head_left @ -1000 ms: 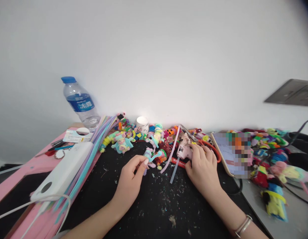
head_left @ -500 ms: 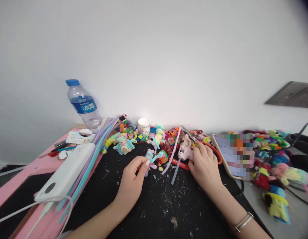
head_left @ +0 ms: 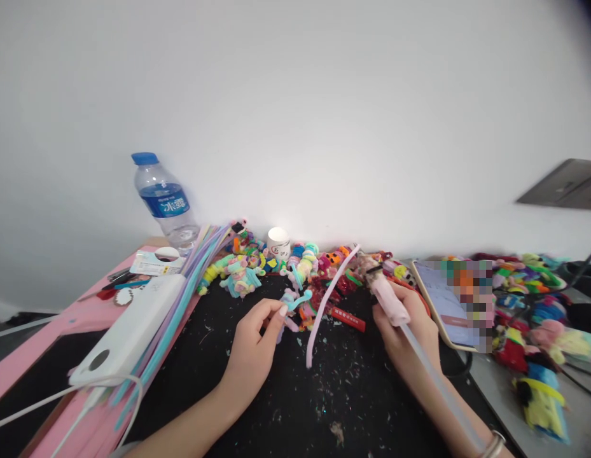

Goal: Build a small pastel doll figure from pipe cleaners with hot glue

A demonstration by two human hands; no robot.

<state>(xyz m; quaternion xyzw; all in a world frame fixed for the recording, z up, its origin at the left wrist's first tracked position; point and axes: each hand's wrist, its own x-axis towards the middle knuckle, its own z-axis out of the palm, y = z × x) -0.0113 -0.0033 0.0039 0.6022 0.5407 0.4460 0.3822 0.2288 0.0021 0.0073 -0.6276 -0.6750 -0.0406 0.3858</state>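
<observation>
**Small pastel figure in the left hand, glue gun in the right hand**

The left hand [head_left: 254, 331] pinches, narrow between thumb and forefinger, the small fuzzy figure [head_left: 295, 301]. The figure is lilac and light blue; a light blue piece with a rounded end sticks out from it toward the right hand [head_left: 412, 327]. Its lower part is partly hidden by the fingers. The right hand is closed around the pink glue gun [head_left: 389, 300], whose nozzle end is stained brown and points away from the person. From its rear the long translucent glue stick [head_left: 433, 375] passes over the right wrist.

Between both hands are a curved pink strip [head_left: 324, 305] and a red packet [head_left: 348, 319], on the black tabletop [head_left: 285, 407] with scattered bits. Just beyond the left hand lie more colourful fuzzy figures [head_left: 242, 277], near a white cup [head_left: 278, 243]. Farther to its left is a bundle of pastel stems [head_left: 180, 318]. To the right of the right hand is a phone [head_left: 445, 308].
</observation>
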